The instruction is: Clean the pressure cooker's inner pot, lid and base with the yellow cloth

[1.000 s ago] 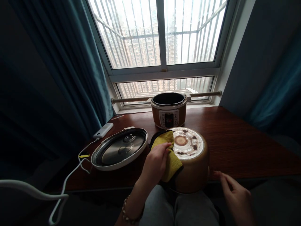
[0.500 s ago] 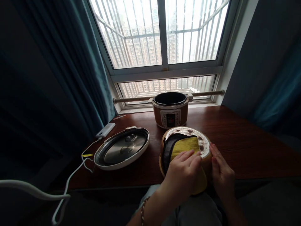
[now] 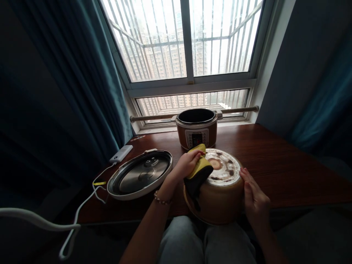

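An upturned inner pot (image 3: pixel 220 203) with a tan side and a stained, silvery bottom leans at the table's front edge, over my knees. My left hand (image 3: pixel 189 163) is closed on a yellow and black cloth (image 3: pixel 202 170), at the left rim of the pot's bottom. Part of the cloth drapes down the pot's side. Against the pot's right side, my right hand (image 3: pixel 256 198) holds it steady, fingertips near the edge of the bottom. Behind the pot stands the brown and white electric cooker body (image 3: pixel 196 134), open at the top with a dark interior.
The cooker's lid (image 3: pixel 143 176) lies inner side up on the left of the wooden table (image 3: pixel 277 165). Beyond it sits a white power bank (image 3: pixel 121 153) with a white cable (image 3: pixel 79 209) trailing off the front. A barred window and blue curtains (image 3: pixel 90 91) bound the table.
My left hand has swept the cloth from across the pot's bottom to its left far rim, uncovering the stained bottom. My right hand stays at the pot's right side.
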Tool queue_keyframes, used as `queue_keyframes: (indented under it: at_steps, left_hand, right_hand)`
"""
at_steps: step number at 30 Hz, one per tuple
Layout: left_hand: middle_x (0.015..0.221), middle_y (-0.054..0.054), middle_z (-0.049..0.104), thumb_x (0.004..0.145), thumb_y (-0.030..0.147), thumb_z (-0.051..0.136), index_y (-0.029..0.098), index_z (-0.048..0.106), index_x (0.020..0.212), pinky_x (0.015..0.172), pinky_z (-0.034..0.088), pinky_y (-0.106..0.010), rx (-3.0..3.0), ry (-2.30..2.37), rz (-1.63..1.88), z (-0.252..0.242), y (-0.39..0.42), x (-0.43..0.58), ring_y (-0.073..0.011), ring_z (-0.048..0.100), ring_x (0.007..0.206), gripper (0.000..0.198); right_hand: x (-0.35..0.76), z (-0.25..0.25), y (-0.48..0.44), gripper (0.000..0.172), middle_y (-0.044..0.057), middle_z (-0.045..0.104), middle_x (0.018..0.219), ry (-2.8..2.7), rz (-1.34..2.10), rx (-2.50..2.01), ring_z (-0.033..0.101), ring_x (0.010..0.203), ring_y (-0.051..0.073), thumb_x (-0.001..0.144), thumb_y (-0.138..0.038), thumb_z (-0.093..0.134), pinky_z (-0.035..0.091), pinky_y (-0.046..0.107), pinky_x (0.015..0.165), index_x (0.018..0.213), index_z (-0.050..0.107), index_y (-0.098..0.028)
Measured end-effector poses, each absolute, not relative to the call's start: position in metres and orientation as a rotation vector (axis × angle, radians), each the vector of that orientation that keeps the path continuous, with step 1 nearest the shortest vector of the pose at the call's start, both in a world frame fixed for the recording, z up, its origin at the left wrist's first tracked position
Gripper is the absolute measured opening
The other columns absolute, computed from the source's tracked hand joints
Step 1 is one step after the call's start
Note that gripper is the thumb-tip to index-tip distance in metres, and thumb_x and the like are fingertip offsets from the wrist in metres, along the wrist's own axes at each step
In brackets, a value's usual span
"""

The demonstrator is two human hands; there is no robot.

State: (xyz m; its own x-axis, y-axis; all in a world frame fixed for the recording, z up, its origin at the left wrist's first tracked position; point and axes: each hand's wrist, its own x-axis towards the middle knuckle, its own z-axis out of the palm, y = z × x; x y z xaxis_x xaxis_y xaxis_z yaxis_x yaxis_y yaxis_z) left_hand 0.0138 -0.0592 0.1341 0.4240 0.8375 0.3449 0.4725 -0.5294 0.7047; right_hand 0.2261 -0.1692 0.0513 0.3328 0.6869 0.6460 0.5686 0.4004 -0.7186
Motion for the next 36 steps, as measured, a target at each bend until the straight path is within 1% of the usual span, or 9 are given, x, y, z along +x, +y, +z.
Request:
queue_keyframes:
  at_steps: [5,8,11,18,23,26,31,33,36]
  left_hand:
    - [0.102,-0.010,0.067,0.083,0.042,0.048,0.012,0.065,0.095,0.079,0.048,-0.031,1.514,0.893,1.203,0.107,-0.018,0.009,-0.0198,0.062,0.087,0.036]
    - [0.093,-0.009,0.069,0.073,0.042,0.061,0.013,0.066,0.088,0.078,0.047,-0.031,1.194,0.898,1.344,0.089,-0.019,0.005,-0.0200,0.063,0.082,0.033]
    - [0.084,-0.007,0.069,0.069,0.043,0.062,0.014,0.065,0.085,0.078,0.047,-0.033,1.058,0.919,1.433,0.070,-0.035,0.003,-0.0205,0.063,0.079,0.033]
    - [0.098,-0.006,0.066,0.078,0.043,0.052,0.016,0.057,0.101,0.086,0.045,-0.034,0.883,0.966,1.648,0.039,-0.095,0.010,-0.0207,0.060,0.092,0.035]
    - [0.119,-0.009,0.058,0.090,0.037,0.038,0.018,0.050,0.117,0.094,0.039,-0.035,1.288,1.338,1.711,0.069,-0.129,0.026,-0.0215,0.053,0.109,0.035]
    - [0.120,-0.009,0.059,0.092,0.030,0.033,0.018,0.053,0.115,0.096,0.038,-0.034,1.726,1.461,1.607,0.100,-0.137,0.041,-0.0205,0.053,0.111,0.033]
    - [0.095,-0.013,0.067,0.090,0.022,0.032,0.016,0.059,0.107,0.079,0.046,-0.037,2.260,1.647,0.961,0.137,-0.135,0.074,-0.0264,0.063,0.090,0.033]
    - [0.092,-0.015,0.067,0.089,0.021,0.031,0.014,0.060,0.105,0.077,0.046,-0.038,2.309,1.588,0.806,0.146,-0.134,0.088,-0.0278,0.063,0.088,0.033]
    - [0.103,-0.014,0.066,0.089,0.026,0.036,0.014,0.057,0.112,0.083,0.046,-0.035,2.267,1.232,0.806,0.156,-0.137,0.102,-0.0259,0.061,0.096,0.033]
  right_hand:
    - [0.226,0.047,-0.167,0.035,0.003,0.053,0.129,-1.357,0.063,-1.274,0.048,0.120,0.018,0.090,-0.024,0.038,0.034,0.037,0.104,0.119,0.057,-0.020]
    - [0.226,0.045,-0.166,0.036,0.005,0.053,0.129,-1.415,-0.029,-1.274,0.048,0.119,0.018,0.090,-0.021,0.037,0.037,0.036,0.102,0.121,0.055,-0.017]
    - [0.228,0.044,-0.167,0.036,0.006,0.052,0.129,-1.425,-0.070,-1.283,0.047,0.120,0.017,0.091,-0.019,0.037,0.038,0.034,0.102,0.121,0.054,-0.016]
    - [0.231,0.044,-0.167,0.035,0.007,0.052,0.129,-1.457,-0.093,-1.298,0.048,0.120,0.017,0.091,-0.019,0.037,0.038,0.034,0.101,0.122,0.054,-0.015]
    - [0.233,0.044,-0.168,0.036,0.006,0.051,0.130,-1.452,-0.054,-1.289,0.047,0.120,0.018,0.091,-0.019,0.036,0.038,0.036,0.102,0.123,0.053,-0.017]
    - [0.235,0.046,-0.168,0.036,0.006,0.052,0.130,-1.474,-0.021,-1.281,0.046,0.121,0.018,0.091,-0.020,0.036,0.038,0.037,0.102,0.122,0.053,-0.018]
    - [0.233,0.051,-0.167,0.036,0.006,0.053,0.129,-1.513,-0.006,-1.275,0.046,0.122,0.018,0.091,-0.021,0.035,0.036,0.037,0.104,0.121,0.054,-0.017]
    - [0.232,0.051,-0.166,0.036,0.006,0.053,0.128,-1.500,0.016,-1.281,0.046,0.122,0.019,0.091,-0.023,0.036,0.037,0.038,0.104,0.121,0.055,-0.017]
    - [0.232,0.049,-0.166,0.037,0.007,0.054,0.127,-1.456,0.091,-1.290,0.048,0.120,0.020,0.091,-0.027,0.036,0.039,0.040,0.102,0.120,0.056,-0.018]
